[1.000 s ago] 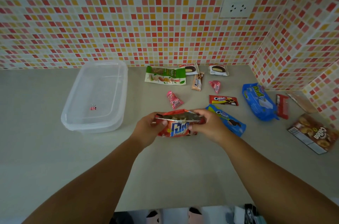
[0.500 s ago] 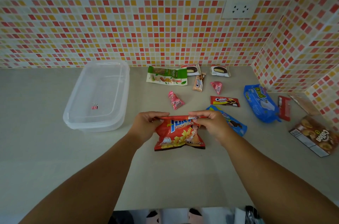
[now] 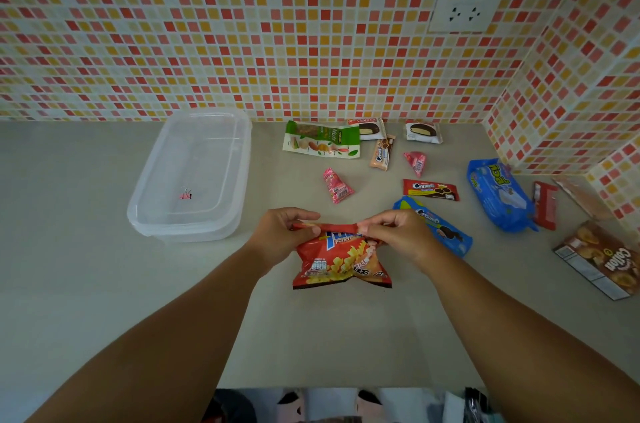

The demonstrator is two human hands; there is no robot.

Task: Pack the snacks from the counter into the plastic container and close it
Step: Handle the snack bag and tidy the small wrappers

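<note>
A red potato snack bag [image 3: 341,261] lies flat on the counter in front of me. My left hand [image 3: 282,236] pinches its top left edge and my right hand [image 3: 398,232] pinches its top right edge. To the left stands a clear plastic container [image 3: 156,214] with its lid on, and a small pink binder clip [image 3: 186,195] shows inside or on it. More snacks lie behind: a green nut pack [image 3: 322,140], two choco pies [image 3: 424,132], two pink candies [image 3: 337,186], a red Creamo pack [image 3: 431,189], a blue Creamo pack [image 3: 446,232].
A large blue snack bag [image 3: 497,195], a red wafer bar [image 3: 545,204] and a brown Collon box [image 3: 602,259] lie at the right near the tiled corner wall. A wall socket [image 3: 462,14] sits above. The counter's front edge [image 3: 311,386] runs below my arms.
The red bag was held up on edge between both hands. It has been laid flat face up, and my hands now grip its top edge.
</note>
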